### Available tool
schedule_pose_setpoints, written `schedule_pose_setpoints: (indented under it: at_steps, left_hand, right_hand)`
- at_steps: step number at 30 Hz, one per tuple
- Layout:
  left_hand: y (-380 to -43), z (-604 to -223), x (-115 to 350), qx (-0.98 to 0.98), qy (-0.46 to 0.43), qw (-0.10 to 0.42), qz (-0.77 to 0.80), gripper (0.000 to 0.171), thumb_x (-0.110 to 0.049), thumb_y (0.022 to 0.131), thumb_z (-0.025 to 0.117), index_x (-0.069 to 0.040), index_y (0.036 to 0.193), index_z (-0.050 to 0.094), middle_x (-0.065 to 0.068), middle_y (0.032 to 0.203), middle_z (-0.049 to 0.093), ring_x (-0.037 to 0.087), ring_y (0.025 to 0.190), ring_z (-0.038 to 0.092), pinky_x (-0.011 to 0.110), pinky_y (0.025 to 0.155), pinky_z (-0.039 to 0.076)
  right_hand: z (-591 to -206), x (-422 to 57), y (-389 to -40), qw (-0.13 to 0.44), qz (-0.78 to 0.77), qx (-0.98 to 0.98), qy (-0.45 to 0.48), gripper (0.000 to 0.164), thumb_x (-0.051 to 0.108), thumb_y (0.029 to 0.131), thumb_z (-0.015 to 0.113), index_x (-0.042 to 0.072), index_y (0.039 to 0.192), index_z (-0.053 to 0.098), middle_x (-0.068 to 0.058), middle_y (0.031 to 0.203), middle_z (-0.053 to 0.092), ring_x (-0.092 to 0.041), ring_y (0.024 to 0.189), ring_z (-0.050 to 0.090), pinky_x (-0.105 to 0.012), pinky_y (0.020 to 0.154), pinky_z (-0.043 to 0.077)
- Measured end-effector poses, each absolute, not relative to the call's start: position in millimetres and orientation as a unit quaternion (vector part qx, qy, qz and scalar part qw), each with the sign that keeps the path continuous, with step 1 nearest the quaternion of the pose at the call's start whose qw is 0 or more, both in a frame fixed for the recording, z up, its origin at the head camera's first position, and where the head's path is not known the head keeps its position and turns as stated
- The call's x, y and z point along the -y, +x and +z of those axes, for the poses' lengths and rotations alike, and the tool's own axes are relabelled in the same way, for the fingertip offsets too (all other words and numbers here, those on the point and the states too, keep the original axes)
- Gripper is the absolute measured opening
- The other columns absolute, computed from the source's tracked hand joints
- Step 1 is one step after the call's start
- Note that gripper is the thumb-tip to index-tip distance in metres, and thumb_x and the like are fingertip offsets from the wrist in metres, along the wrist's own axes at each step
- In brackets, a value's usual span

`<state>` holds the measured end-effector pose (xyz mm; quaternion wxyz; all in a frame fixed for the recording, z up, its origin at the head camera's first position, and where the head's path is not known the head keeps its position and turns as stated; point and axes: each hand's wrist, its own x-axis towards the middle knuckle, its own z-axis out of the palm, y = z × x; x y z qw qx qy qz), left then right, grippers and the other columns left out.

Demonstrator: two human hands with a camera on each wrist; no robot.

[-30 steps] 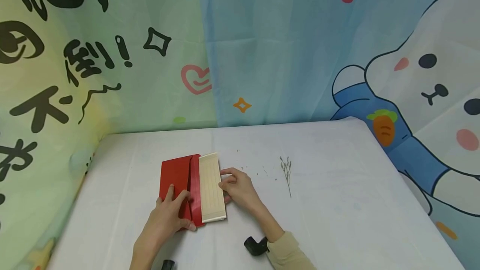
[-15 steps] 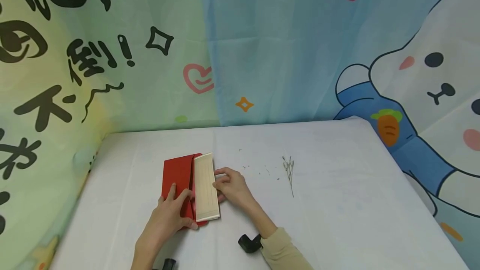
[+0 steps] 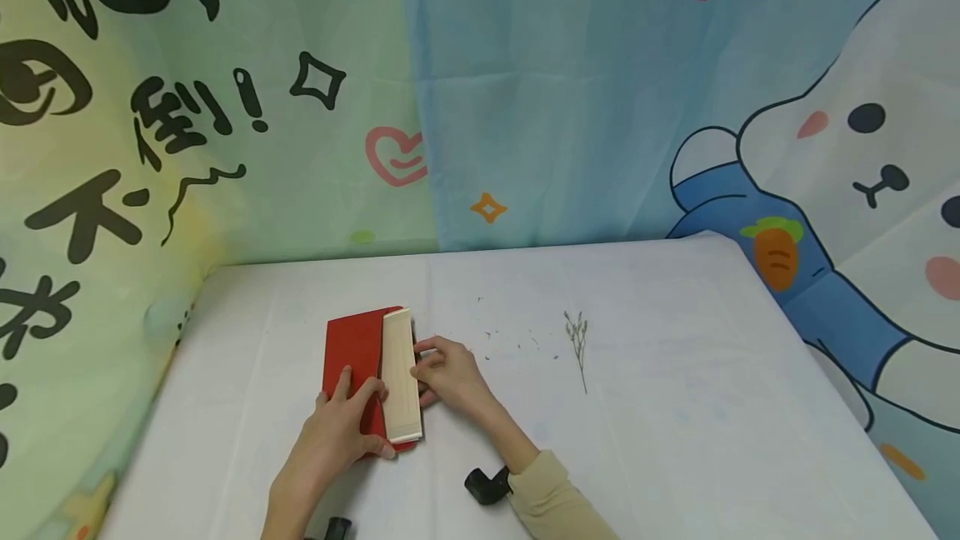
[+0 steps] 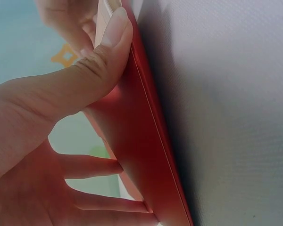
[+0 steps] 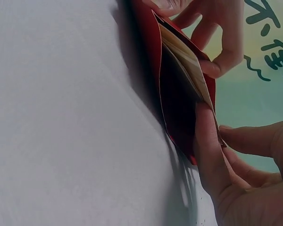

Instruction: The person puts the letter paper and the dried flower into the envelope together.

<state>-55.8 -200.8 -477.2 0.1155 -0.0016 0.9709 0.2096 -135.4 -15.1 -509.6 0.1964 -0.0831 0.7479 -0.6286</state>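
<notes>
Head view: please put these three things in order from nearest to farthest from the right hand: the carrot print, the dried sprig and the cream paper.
From the right hand:
1. Cream paper: on its left, pinched by this hand.
2. Dried sprig: on its right, lying on the white cloth.
3. Carrot print: far right, on the backdrop.

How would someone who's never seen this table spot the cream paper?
On the white table, find the red envelope held by the left hand. The cream paper sticks out of its open side, pinched by the right hand. It shows as a narrow strip, pale where the envelope is solid red.
</notes>
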Motion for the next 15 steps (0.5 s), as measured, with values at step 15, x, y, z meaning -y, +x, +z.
schedule_pose_setpoints:
  at_steps: [15]
  left_hand:
    - [-55.3, -477.8, 201.0, -0.971, -0.003, 0.119, 0.208, 0.068, -0.036, 0.064, 0.097, -0.022, 0.117, 0.058, 0.038, 0.154, 0.038, 0.069, 0.118, 0.048, 0.070, 0.081, 0.054]
  right_hand:
    - [-513.0, 34.5, -132.9, 0.196, -0.640, -0.736, -0.099, 0.031, -0.008, 0.090, 0.069, -0.010, 0.120, 0.063, -0.017, 0.086, 0.074, -0.035, 0.069, 0.076, -0.036, 0.054, 0.061]
